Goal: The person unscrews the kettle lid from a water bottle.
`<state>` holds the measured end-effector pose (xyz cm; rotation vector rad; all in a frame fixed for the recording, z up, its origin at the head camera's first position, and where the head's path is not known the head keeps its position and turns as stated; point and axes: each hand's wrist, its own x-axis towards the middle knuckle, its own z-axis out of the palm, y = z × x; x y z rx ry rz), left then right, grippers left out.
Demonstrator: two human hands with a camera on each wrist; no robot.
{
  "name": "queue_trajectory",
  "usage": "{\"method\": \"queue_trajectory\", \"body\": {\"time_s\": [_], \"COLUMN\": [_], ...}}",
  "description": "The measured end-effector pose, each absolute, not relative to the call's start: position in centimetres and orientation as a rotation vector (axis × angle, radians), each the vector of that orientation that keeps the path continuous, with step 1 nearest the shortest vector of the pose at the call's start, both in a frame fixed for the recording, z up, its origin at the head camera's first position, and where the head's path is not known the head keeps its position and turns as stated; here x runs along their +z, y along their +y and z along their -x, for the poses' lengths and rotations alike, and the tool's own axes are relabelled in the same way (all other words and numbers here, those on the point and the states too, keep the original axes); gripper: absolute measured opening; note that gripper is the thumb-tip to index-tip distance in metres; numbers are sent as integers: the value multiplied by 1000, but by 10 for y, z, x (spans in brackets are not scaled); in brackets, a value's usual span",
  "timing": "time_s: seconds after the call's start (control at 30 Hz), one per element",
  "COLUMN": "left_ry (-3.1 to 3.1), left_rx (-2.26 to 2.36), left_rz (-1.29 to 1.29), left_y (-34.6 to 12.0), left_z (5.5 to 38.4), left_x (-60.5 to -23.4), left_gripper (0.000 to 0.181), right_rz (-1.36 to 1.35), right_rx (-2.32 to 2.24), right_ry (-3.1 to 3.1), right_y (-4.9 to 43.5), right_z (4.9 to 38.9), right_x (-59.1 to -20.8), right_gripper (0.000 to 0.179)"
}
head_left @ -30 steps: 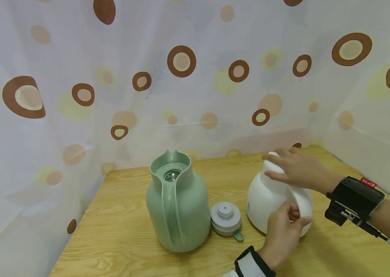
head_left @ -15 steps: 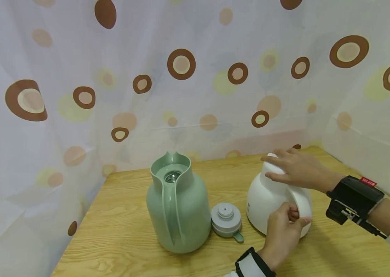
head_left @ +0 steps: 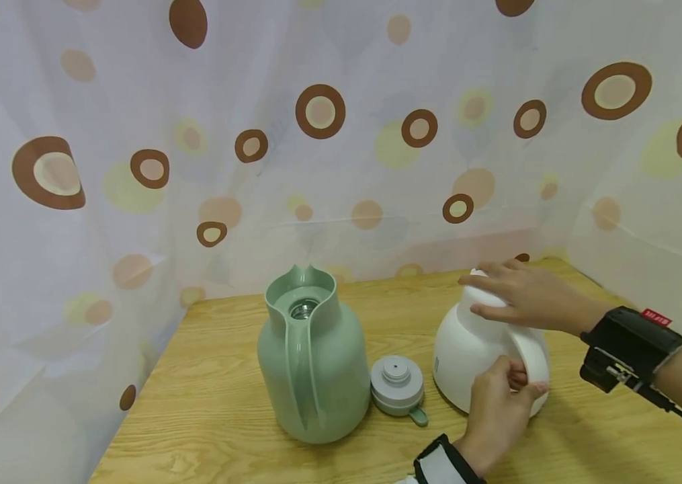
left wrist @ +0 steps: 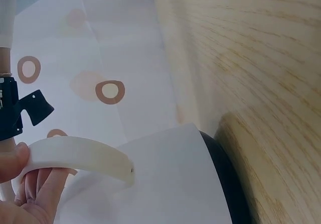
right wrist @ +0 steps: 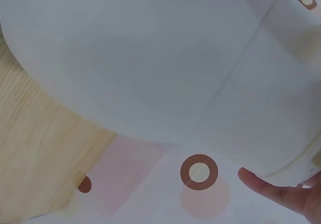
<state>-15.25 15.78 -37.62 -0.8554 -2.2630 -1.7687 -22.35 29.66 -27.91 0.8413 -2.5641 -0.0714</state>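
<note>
A white vacuum jug (head_left: 458, 356) stands upright on the right of the table. My left hand (head_left: 494, 407) grips its curved handle (left wrist: 75, 153), fingers through the loop and thumb on the outside. Over the jug's top lies my right hand (head_left: 519, 296), fingers across the rim and thumb lower on the neck; its palm hides most of the mouth. In the right wrist view, a fingertip (right wrist: 246, 174) presses at the rim. A green vacuum jug (head_left: 341, 356) stands to the left, uncapped, its metal-lined opening showing. Between the jugs sits a grey stopper (head_left: 396, 390) with a green tab.
The wooden table (head_left: 207, 403) carries both jugs. A white curtain (head_left: 377, 81) printed with brown and yellow circles encloses the back and sides. The stopper sits close beside the green jug and near the white one.
Both hands keep their places on the white jug. The whole view shifts slightly as the head camera moves; the green jug and the stopper stay put.
</note>
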Motion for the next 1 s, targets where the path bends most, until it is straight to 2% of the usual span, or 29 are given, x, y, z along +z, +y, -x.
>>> {"method": "queue_trajectory", "body": {"time_s": [0.7,0.83,1.0], "left_ry": [-2223,-2252,-2323], "left_rx": [-1706,-1728,-1748], "left_rz": [845,813,780], "left_y": [158,159,159], "left_z": [156,155,153], "left_x": [-371,-372,-374], "left_gripper": [16,17,18], "right_rz": [-1158,-1106,-824], "right_rx": [-3,-13,-5], "right_ry": [-2375,-2411,-2551], "right_y": [315,314,301], "right_z": [243,241,227], "right_x": [-273,-275,-280], "right_gripper": [47,50,55]}}
